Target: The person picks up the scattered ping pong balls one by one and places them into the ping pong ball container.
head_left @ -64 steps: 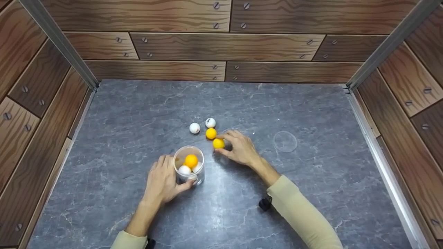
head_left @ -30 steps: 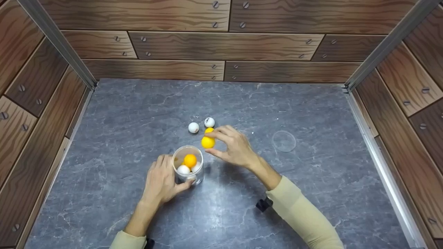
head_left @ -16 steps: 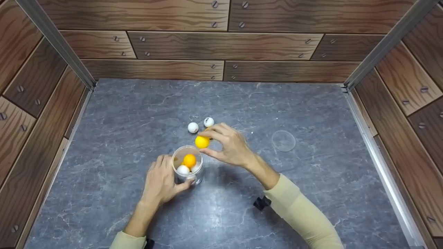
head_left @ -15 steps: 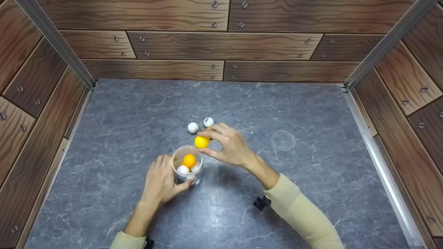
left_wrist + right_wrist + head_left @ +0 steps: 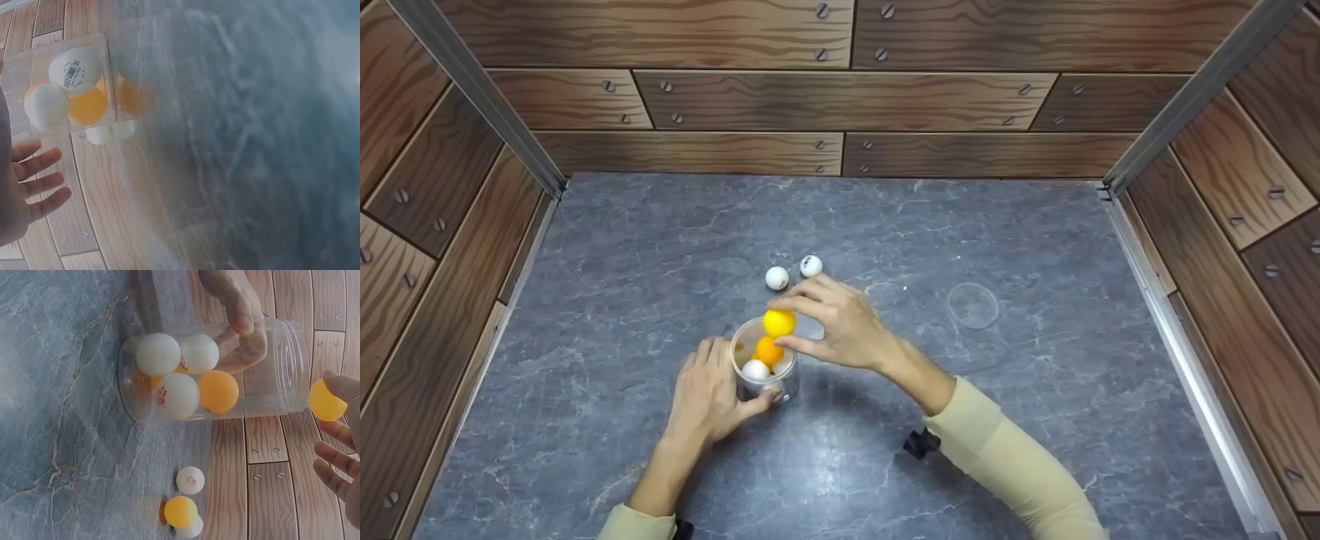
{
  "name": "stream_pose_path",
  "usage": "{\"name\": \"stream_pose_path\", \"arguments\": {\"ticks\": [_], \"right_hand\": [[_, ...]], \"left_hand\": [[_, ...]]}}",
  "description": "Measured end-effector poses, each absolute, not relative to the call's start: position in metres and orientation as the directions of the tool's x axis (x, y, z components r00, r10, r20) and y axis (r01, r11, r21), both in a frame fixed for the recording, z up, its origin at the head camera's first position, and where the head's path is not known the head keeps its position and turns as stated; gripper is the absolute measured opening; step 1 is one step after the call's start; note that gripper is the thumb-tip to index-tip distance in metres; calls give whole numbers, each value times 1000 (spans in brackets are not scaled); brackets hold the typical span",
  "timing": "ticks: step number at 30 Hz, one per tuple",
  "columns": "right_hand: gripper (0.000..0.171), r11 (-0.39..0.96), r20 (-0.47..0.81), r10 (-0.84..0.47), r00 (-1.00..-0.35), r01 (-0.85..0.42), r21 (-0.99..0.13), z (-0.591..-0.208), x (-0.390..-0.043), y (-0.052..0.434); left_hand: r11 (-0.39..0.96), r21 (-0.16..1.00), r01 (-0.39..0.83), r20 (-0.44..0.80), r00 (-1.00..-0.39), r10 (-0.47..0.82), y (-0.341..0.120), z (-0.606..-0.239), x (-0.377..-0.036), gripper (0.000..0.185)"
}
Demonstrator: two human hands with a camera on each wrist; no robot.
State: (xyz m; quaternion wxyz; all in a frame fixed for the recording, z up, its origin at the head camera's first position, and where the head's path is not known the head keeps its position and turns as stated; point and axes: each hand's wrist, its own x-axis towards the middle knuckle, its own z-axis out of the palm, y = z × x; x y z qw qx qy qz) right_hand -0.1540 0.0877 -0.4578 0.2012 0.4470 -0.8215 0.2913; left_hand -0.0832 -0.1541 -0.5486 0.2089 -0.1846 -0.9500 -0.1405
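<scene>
My left hand (image 5: 709, 394) holds a clear plastic jar (image 5: 791, 386) upright on the table, fingers at its far left side and thumb across the front. Several white and orange table tennis balls lie low in the jar, among them a white ball (image 5: 177, 396) and an orange ball (image 5: 218, 391). Above the jar's mouth, my right hand (image 5: 844, 319) pinches another orange table tennis ball (image 5: 778, 322) between thumb and fingertips. The right wrist view has this ball just outside the rim. In the left wrist view the pinched ball is out of sight.
Beyond the jar lie two loose white balls, one (image 5: 777, 278) left of the other (image 5: 811, 265). A loose orange ball (image 5: 181, 512) near them is hidden by my right hand in the head view. A clear round lid (image 5: 973, 305) lies to the right. Wood-patterned walls (image 5: 840, 101) enclose the table.
My right hand has lifted the orange ball off the table and carried it left, over the jar's mouth. The left hand and jar stay in place.
</scene>
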Motion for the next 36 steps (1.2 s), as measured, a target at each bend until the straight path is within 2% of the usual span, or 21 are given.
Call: {"name": "stream_pose_path", "arguments": {"ticks": [9, 27, 36], "right_hand": [[42, 428, 554, -670, -495, -867, -257, -460, -150, 80], [44, 438, 497, -701, -511, -859, -266, -472, -146, 73], [44, 434, 486, -719, -497, -867, -245, -473, -148, 68]], "left_hand": [[896, 166, 413, 457, -837, 301, -154, -550, -83, 93], [894, 159, 418, 486, -821, 298, -153, -549, -84, 88], [894, 153, 421, 489, -818, 302, -154, -549, -84, 85]]}}
